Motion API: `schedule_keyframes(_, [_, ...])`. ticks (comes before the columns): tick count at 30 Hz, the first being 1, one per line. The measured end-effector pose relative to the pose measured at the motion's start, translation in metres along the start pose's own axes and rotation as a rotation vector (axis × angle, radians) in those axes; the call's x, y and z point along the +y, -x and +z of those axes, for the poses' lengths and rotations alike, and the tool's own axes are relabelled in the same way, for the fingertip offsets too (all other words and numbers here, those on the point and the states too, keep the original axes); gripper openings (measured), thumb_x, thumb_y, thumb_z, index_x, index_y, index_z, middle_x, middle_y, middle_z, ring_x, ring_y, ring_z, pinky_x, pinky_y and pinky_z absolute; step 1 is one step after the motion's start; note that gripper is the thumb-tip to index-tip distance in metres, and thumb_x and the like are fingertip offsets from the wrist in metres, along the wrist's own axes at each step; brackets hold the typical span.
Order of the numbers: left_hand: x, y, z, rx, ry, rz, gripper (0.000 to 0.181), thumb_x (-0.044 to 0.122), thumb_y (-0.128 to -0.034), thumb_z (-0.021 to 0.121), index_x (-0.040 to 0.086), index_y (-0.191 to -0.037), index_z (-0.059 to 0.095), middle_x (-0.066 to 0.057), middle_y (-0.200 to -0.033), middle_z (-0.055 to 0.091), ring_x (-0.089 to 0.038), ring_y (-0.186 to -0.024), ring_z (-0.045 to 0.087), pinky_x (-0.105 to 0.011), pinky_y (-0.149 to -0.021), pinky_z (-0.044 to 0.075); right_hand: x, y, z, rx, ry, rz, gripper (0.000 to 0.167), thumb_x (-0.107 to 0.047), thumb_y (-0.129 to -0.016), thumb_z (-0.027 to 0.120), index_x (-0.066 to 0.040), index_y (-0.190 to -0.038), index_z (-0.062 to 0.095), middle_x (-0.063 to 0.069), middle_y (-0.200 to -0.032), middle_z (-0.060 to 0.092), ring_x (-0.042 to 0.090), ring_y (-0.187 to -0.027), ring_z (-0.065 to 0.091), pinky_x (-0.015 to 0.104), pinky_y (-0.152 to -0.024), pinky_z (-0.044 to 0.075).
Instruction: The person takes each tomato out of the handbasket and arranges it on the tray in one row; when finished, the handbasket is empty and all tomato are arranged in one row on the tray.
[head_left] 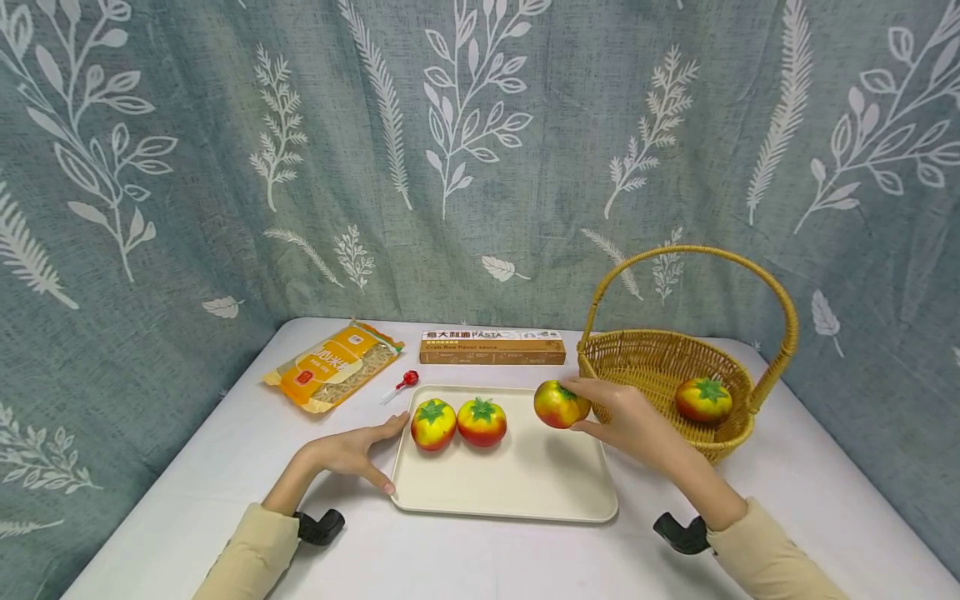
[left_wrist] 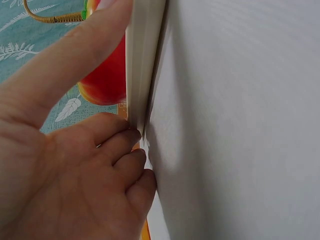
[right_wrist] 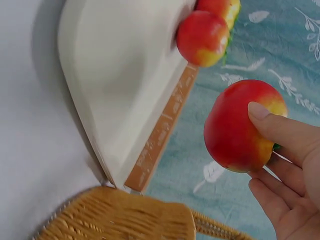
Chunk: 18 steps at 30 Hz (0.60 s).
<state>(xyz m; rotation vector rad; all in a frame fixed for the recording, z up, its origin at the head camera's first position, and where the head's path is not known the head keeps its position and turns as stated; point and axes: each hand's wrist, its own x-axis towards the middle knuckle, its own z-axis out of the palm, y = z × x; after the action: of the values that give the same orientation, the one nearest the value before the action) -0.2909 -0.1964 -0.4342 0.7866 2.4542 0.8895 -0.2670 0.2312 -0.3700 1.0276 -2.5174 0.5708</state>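
My right hand [head_left: 626, 412] holds a red-and-yellow tomato [head_left: 561, 405] above the right part of a cream tray [head_left: 525, 479]. In the right wrist view, the thumb presses one side of this tomato [right_wrist: 240, 125], with fingers behind it. Two more tomatoes, one yellow-topped [head_left: 433, 425] and one redder [head_left: 482, 423], sit side by side in the tray's back left. At the tray's left edge rests my left hand [head_left: 348, 454], thumb and fingers spread along the rim. The left wrist view has its fingertips against the tray's side [left_wrist: 139, 65]. Another tomato [head_left: 703, 400] lies inside the wicker basket [head_left: 637, 354].
The basket, its tall handle [head_left: 697, 248] upright, stands right of the tray. Behind the tray is a pasta box [head_left: 492, 347]. A red lollipop [head_left: 408, 378] and an orange noodle packet [head_left: 337, 365] lie at the back left. A patterned curtain [head_left: 480, 167] borders the white table [head_left: 360, 550].
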Motion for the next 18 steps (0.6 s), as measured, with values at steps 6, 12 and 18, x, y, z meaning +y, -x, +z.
schedule_keyframes(6, [0.0, 0.0, 0.0, -0.001, -0.001, 0.004, 0.11, 0.03, -0.0728, 0.085, 0.002, -0.154, 0.015, -0.023, -0.157, 0.013, -0.038, -0.144, 0.012, -0.055, -0.114, 0.012, -0.007, -0.005, 0.013, -0.037, 0.013, -0.024, 0.06, -0.008, -0.071, 0.085, -0.003, -0.127, 0.063, 0.013, -0.121, 0.065, 0.029, -0.108, 0.064, 0.037, -0.083, 0.055])
schedule_keyframes(12, [0.0, 0.0, 0.0, -0.002, 0.004, -0.001, 0.11, 0.03, -0.0726, 0.085, 0.003, -0.154, 0.016, -0.023, -0.157, 0.013, -0.037, -0.144, 0.012, -0.055, -0.115, 0.012, -0.01, -0.008, 0.026, -0.071, -0.027, -0.057, 0.058, -0.008, -0.073, 0.084, -0.005, -0.127, 0.063, 0.01, -0.125, 0.064, 0.026, -0.111, 0.062, 0.035, -0.087, 0.053])
schedule_keyframes(18, [-0.002, -0.001, 0.0, -0.003, 0.001, -0.001, 0.11, 0.03, -0.0728, 0.085, 0.003, -0.154, 0.015, -0.022, -0.158, 0.012, -0.037, -0.144, 0.012, -0.054, -0.115, 0.012, -0.008, -0.012, 0.037, -0.121, -0.024, -0.086, 0.054, -0.012, -0.076, 0.082, -0.006, -0.127, 0.064, 0.01, -0.129, 0.061, 0.029, -0.118, 0.057, 0.04, -0.093, 0.05])
